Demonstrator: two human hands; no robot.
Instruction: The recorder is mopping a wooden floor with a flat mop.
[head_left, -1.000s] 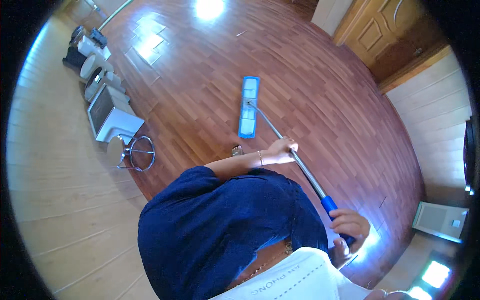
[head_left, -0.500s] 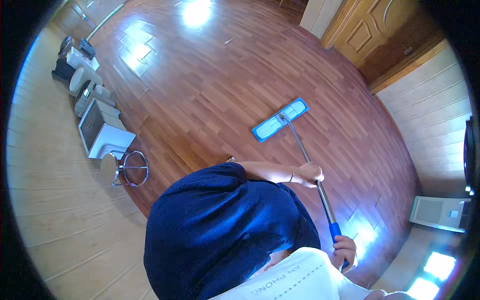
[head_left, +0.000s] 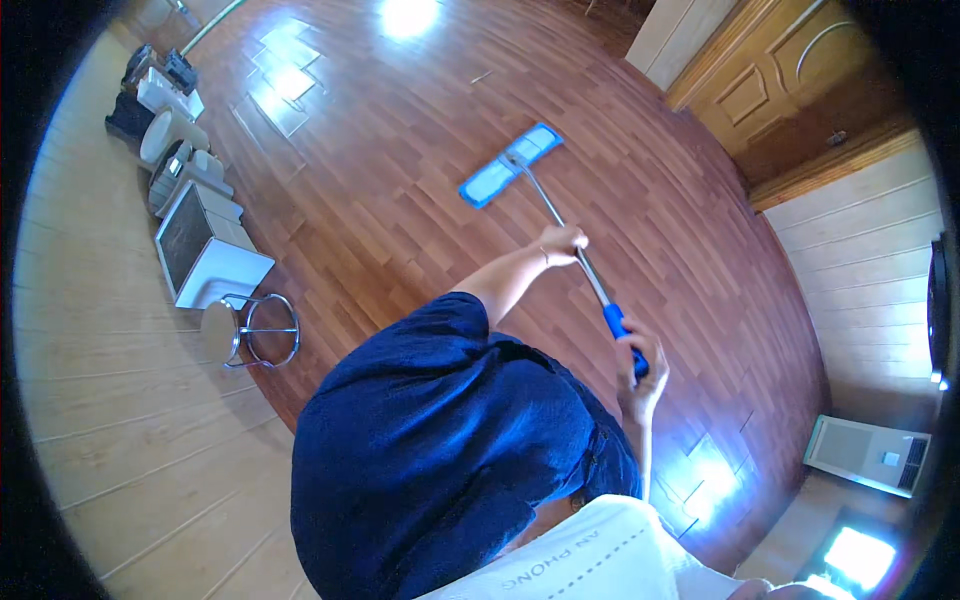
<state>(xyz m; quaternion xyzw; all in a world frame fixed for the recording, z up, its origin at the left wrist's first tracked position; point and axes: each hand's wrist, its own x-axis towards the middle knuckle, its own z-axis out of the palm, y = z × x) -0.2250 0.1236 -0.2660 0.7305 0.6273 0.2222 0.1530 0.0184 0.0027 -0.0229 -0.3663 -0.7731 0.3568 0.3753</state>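
A flat mop with a blue-edged, pale rectangular pad (head_left: 487, 186) lies on the brown wood-look floor (head_left: 400, 230) ahead of me. Its metal pole (head_left: 595, 278) slants from the pad back toward my right side. My left hand (head_left: 563, 245), with a thin bracelet at the wrist, is closed around the pole about midway. Lower down, my right hand (head_left: 645, 368) wraps the blue grip (head_left: 615, 322) at the pole's end. My left arm reaches forward from a dark blue sleeve.
A round stool (head_left: 250, 330) with chrome legs stands by the left wall, beside a white cabinet (head_left: 225, 268) and several bins and boxes. A wooden door (head_left: 770, 100) is at the far right. A pale upright appliance (head_left: 868, 455) stands at the right.
The mop pad has slid forward and a little left across the floor. Both hands moved forward and left with the pole, keeping their hold.
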